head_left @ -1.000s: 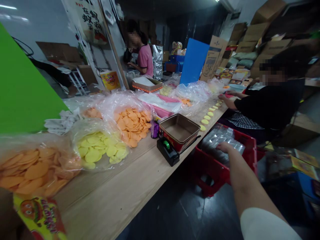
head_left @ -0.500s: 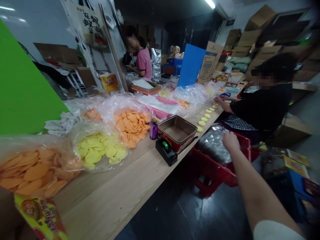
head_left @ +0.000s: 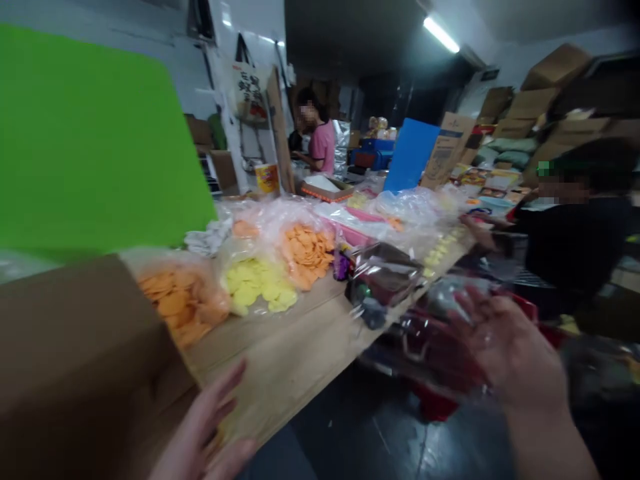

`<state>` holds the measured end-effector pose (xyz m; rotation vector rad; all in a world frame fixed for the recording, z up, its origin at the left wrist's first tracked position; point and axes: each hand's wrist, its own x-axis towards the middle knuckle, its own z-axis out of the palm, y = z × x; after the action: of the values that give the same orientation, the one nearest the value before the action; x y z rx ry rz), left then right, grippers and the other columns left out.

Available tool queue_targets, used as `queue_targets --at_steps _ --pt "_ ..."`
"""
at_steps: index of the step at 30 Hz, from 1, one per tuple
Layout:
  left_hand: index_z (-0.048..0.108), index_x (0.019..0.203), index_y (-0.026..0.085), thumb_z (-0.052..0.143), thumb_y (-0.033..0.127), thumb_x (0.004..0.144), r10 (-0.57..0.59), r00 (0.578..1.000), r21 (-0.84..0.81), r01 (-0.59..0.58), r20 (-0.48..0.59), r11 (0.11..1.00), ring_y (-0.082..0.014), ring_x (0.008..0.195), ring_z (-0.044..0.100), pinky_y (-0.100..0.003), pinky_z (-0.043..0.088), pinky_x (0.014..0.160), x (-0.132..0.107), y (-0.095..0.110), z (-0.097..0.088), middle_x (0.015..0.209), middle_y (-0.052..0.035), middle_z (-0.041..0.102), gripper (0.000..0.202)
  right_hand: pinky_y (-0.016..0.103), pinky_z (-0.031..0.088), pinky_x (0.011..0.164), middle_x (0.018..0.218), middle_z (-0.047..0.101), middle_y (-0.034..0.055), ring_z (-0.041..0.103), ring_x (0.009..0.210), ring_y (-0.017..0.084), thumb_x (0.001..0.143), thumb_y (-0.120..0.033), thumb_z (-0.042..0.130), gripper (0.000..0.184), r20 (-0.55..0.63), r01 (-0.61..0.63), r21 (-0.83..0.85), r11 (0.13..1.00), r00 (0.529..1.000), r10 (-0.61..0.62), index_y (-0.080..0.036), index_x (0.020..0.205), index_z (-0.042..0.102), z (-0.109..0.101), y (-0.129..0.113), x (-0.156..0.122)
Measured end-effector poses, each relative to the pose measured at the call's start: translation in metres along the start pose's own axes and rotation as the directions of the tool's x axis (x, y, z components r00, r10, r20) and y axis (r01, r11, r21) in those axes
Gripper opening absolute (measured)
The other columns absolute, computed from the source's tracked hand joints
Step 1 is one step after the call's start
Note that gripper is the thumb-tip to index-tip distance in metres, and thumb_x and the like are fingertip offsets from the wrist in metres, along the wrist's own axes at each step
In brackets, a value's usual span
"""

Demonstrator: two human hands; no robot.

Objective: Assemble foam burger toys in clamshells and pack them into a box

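Near the desk (head_left: 280, 347), the left hand's (head_left: 205, 433) fingers are apart; the right hand (head_left: 515, 347) meets clear plastic (head_left: 415, 347), grip too blurred to tell. Best pinch one edge lightly.

The film (head_left: 425, 350) looks like thin, clear plastic, glossy and streaked with bright glints, and the bags (head_left: 280, 215) round the matt orange discs (head_left: 309, 255) and yellow discs (head_left: 255, 283) are shiny, crinkled clear plastic too. The table (head_left: 285, 347) looks like pale wood, smooth and low in shine, the box (head_left: 75, 320) dull brown cardboard, the green panel (head_left: 90, 147) flat and matt. The rag (head_left: 207, 239) appears to be rumpled cloth, the tote (head_left: 250, 90) matt cloth, the crate (head_left: 437, 403) red plastic, and the floor (head_left: 400, 443) dark and glossy.
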<state>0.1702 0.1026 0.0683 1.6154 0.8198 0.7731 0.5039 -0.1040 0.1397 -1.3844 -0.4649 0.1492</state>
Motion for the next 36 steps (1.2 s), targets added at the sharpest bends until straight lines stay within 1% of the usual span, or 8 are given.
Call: queue_targets --at_steps 4,8,13,18,19,24,28,36 --pt "0.025 0.136 0.032 0.066 0.056 0.061 0.011 0.973 -0.353 0.073 0.231 0.933 -0.0286 0.106 0.052 -0.043 0.044 0.087 -0.024 0.024 -0.002 0.124 -0.0115 0.05 0.089 0.046 0.048 0.082 0.111 0.062 0.0038 0.06 0.1 0.024 0.082 -0.039 0.05 0.017 0.45 -0.36 0.283 0.889 0.869 0.208 -0.029 0.091 0.061 0.092 0.025 -0.059" --pt "0.018 0.137 0.031 0.054 0.035 0.081 -0.087 0.982 -0.287 0.036 -0.165 0.957 -0.0138 0.072 0.058 -0.027 0.049 0.064 -0.056 0.03 -0.054 0.089 -0.0026 0.053 0.067 0.047 0.045 0.086 0.118 0.058 0.0069 0.057 0.104 0.026 0.081 -0.047 0.051 0.026 0.744 -0.52 0.218 0.826 0.636 0.205 -0.025 0.092 0.06 0.191 0.039 -0.104" --pt "0.027 0.136 0.029 0.053 0.026 0.082 -0.005 0.971 0.036 0.014 -0.238 0.999 -0.0115 0.074 0.057 -0.025 0.049 0.068 -0.105 0.026 -0.144 0.085 -0.0004 0.052 0.06 0.049 0.037 0.095 0.139 0.034 0.0101 0.039 0.123 0.026 0.071 -0.049 0.063 0.068 0.759 -0.009 0.163 0.987 0.64 -0.12 -0.03 0.13 0.033 0.276 0.021 -0.127" --pt "0.045 0.126 0.028 0.061 0.019 0.075 0.254 0.967 0.367 -0.231 -0.016 0.901 -0.0122 0.075 0.058 -0.026 0.049 0.07 -0.095 0.063 -0.206 0.087 -0.0019 0.06 0.054 0.042 0.048 0.083 0.104 0.062 0.0066 0.058 0.096 0.022 0.061 -0.037 0.074 0.066 0.99 0.282 0.097 0.954 0.071 -0.121 -0.025 0.12 0.048 0.319 -0.016 -0.127" --pt "0.044 0.127 0.029 0.066 0.02 0.071 0.339 0.937 0.373 -0.288 -0.079 0.882 -0.0137 0.08 0.058 -0.027 0.05 0.073 -0.086 0.07 -0.212 0.091 -0.0024 0.061 0.061 0.038 0.051 0.073 0.089 0.065 0.0033 0.062 0.081 0.018 0.067 -0.038 0.069 0.055 0.99 0.194 0.083 0.977 0.099 -0.104 -0.024 0.116 0.05 0.326 -0.017 -0.13" --pt "0.021 0.136 0.034 0.075 0.032 0.06 0.373 0.843 0.162 -0.336 -0.388 0.928 -0.0212 0.1 0.056 -0.035 0.05 0.079 -0.034 0.064 -0.2 0.122 -0.0085 0.049 0.093 0.026 0.05 0.062 0.065 0.056 -0.0062 0.056 0.057 0.008 0.08 -0.036 0.056 0.019 0.592 -0.198 0.314 0.929 0.806 -0.028 -0.021 0.089 0.049 0.34 0.024 -0.156" --pt "0.04 0.125 0.022 0.061 0.038 0.074 0.102 0.898 0.083 -0.073 -0.427 0.994 -0.0119 0.061 0.06 -0.024 0.049 0.053 -0.012 0.033 -0.193 0.093 -0.0049 0.058 0.057 0.036 0.049 0.08 0.095 0.06 0.0036 0.06 0.088 0.015 0.08 -0.043 0.054 0.038 0.582 -0.27 0.102 0.957 0.797 0.162 -0.022 0.111 0.046 0.317 0.074 -0.168" --pt "0.061 0.108 0.023 0.053 0.039 0.075 -0.068 0.987 0.681 0.151 -0.147 0.717 -0.0114 0.052 0.057 -0.022 0.044 0.05 0.028 0.039 -0.246 0.076 -0.0015 0.065 0.037 0.043 0.041 0.093 0.122 0.049 0.0114 0.046 0.114 0.021 0.084 -0.032 0.048 0.047 0.643 0.222 -0.144 0.964 0.762 -0.079 -0.022 0.128 0.035 0.264 0.114 -0.142"
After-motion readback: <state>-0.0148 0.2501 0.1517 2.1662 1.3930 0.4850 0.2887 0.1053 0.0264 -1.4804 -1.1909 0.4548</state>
